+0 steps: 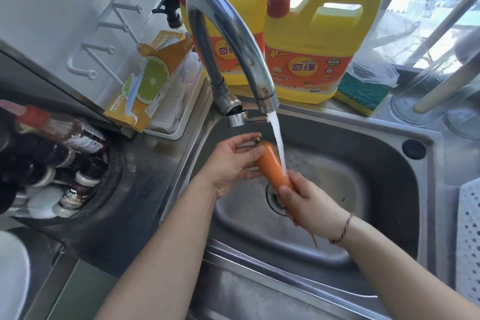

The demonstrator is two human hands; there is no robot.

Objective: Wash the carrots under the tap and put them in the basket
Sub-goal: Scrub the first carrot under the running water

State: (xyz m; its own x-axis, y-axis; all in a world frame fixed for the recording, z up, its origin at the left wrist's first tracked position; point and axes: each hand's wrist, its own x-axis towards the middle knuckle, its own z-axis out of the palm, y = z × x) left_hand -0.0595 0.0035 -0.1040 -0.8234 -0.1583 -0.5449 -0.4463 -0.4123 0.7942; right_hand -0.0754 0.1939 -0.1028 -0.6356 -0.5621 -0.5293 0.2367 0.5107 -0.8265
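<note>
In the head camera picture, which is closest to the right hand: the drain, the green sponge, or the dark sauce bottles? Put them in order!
Starting from the right hand, which grips the carrot:
1. The drain, just left of the hand, in the sink bottom.
2. The green sponge, up on the back ledge, to the right.
3. The dark sauce bottles, far left, beyond the sink.

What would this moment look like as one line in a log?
step: rinsing | carrot: under running tap | left hand, right hand: holding carrot | basket: waiting

Steel counter [145,189] around the sink [389,189] — two yellow detergent jugs [317,41], a green sponge [363,93], sauce bottles [65,143].
</note>
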